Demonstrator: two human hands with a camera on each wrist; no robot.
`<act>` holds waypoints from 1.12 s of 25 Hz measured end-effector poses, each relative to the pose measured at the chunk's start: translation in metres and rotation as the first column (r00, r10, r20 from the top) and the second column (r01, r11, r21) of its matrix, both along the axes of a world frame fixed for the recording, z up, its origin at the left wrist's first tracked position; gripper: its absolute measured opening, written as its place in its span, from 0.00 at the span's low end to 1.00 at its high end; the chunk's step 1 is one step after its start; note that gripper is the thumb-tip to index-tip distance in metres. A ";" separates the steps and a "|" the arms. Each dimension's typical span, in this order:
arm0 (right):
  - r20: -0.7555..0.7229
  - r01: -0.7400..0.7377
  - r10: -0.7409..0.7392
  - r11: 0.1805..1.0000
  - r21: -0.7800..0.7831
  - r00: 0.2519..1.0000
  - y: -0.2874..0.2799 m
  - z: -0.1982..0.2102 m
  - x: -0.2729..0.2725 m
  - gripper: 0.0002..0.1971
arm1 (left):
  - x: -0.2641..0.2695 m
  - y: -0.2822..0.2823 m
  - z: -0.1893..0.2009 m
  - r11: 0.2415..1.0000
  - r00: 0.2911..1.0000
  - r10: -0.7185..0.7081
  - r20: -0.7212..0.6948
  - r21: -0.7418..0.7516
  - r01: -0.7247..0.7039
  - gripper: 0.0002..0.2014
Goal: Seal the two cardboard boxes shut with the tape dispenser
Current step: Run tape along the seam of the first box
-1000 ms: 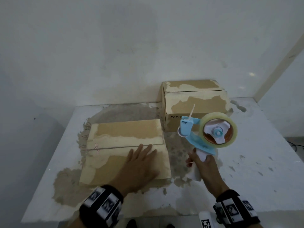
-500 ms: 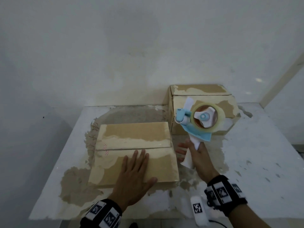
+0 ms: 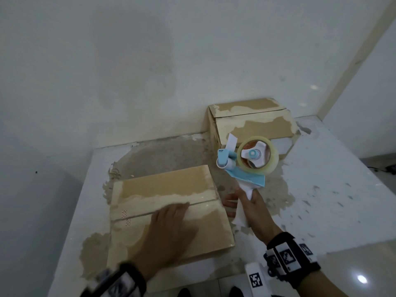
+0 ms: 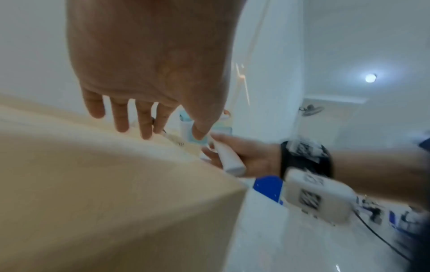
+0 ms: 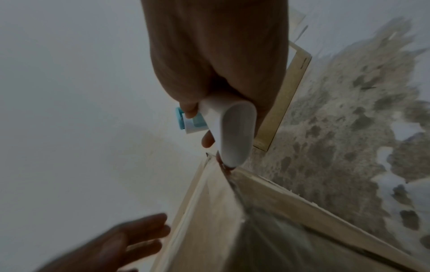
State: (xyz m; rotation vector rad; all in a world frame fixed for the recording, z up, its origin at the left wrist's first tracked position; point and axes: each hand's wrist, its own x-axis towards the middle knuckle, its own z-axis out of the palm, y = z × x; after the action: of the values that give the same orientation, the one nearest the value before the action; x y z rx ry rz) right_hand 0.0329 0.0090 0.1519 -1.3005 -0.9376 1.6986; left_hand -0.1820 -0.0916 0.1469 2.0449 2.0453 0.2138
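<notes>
A flat cardboard box [image 3: 167, 189] lies near the table's front with its two top flaps closed along a seam. My left hand [image 3: 169, 230] lies flat on its top, fingers straight, blurred by motion; the left wrist view shows those fingers [image 4: 121, 117] spread over the box [image 4: 93, 184]. A second, taller cardboard box [image 3: 252, 123] stands at the back against the wall. My right hand [image 3: 250, 209] grips the white handle [image 5: 232, 128] of the blue tape dispenser [image 3: 246, 163], held up in the air right of the flat box, clear roll uppermost.
The white table [image 3: 321, 200] has worn brown patches around the boxes. A white wall stands right behind it, and a corner wall rises at the far right. The table's front edge runs just under my wrists.
My left hand has slid leftward across the flat box's top. My right hand has carried the dispenser back from in front of the far box toward the near box's right edge.
</notes>
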 end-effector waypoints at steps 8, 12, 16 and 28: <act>0.139 0.019 -0.033 0.995 0.097 0.990 0.000 0.012 -0.010 0.09 | 0.005 0.182 0.048 0.694 0.402 0.677 0.617 -0.716 -0.070 0.31; 0.163 0.001 -0.021 0.993 0.117 0.986 0.001 0.009 -0.011 0.09 | 0.005 0.193 0.049 0.683 0.387 0.668 0.635 -0.730 0.018 0.11; 0.187 0.006 -0.028 0.993 0.116 0.982 0.002 0.007 -0.010 0.09 | 0.012 0.204 0.046 0.716 0.462 0.623 0.632 -0.698 -0.012 0.10; 0.254 0.037 -0.050 0.998 0.058 0.966 -0.003 -0.009 -0.010 0.09 | 0.011 0.227 0.032 0.799 0.667 0.520 0.534 -0.580 -0.158 0.15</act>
State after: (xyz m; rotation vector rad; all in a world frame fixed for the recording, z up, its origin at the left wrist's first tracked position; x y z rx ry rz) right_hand 0.0228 0.0056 0.1434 -1.5176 -1.0851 1.4854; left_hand -0.1709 0.1352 0.1787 1.0133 1.7385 0.3907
